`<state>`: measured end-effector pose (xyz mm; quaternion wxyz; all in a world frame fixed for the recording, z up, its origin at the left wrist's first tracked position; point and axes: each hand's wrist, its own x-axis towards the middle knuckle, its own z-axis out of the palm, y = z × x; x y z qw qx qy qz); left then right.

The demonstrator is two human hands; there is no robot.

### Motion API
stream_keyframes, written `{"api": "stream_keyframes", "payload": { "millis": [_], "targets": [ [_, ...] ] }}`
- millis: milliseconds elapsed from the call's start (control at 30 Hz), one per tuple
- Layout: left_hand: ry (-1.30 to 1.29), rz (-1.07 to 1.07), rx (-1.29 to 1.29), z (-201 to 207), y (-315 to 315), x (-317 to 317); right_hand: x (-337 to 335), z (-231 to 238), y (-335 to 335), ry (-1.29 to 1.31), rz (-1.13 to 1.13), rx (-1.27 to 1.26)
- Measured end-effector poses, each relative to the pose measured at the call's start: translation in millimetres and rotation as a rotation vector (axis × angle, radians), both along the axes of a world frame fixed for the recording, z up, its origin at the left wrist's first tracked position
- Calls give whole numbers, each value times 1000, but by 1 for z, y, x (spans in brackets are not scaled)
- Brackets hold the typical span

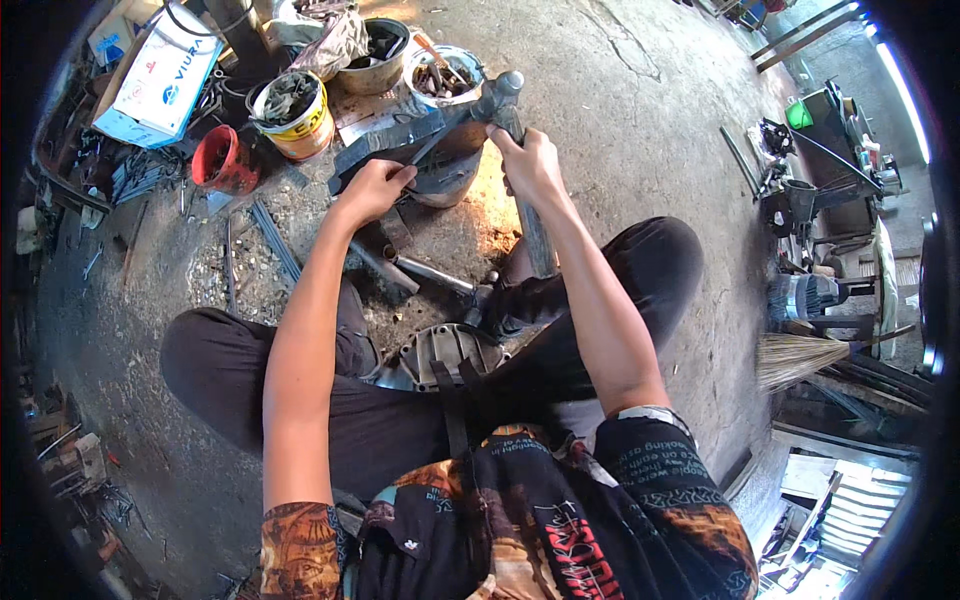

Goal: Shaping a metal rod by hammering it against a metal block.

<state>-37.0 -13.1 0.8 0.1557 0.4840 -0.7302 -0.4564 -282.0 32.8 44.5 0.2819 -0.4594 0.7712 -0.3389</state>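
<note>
My right hand (532, 168) is wrapped round the handle of a hammer (536, 240), whose metal head is beyond my fingers, close to the right end of a dark anvil (388, 142). At the anvil's near edge, my left hand (376, 190) is closed in a pinch on a thin metal rod (428, 147). The rod slants away to the right across the anvil's top. My fingers hide its near end, so its full shape cannot be made out.
Beyond the anvil stand a bucket of metal scraps (442, 76), a yellow-white bucket (292, 115) and a red bucket (222, 160). Metal pipes (435, 275) and a round metal housing (452, 352) lie between my legs. A straw broom (800, 360) is at right.
</note>
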Motion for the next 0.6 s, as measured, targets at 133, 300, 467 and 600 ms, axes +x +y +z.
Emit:
{"api": "stream_keyframes", "payload": {
  "millis": [133,300,467,600],
  "targets": [
    [5,105,-157,1,2,3,6,11,2,-41,-7,10],
    [-44,117,-279,8,6,-2,14,5,5,188,-10,-276],
    [-79,142,-295,13,7,-4,21,28,3,175,-25,-24],
    [-6,124,-226,9,6,-2,15,62,14,145,6,-530]
  ]
}}
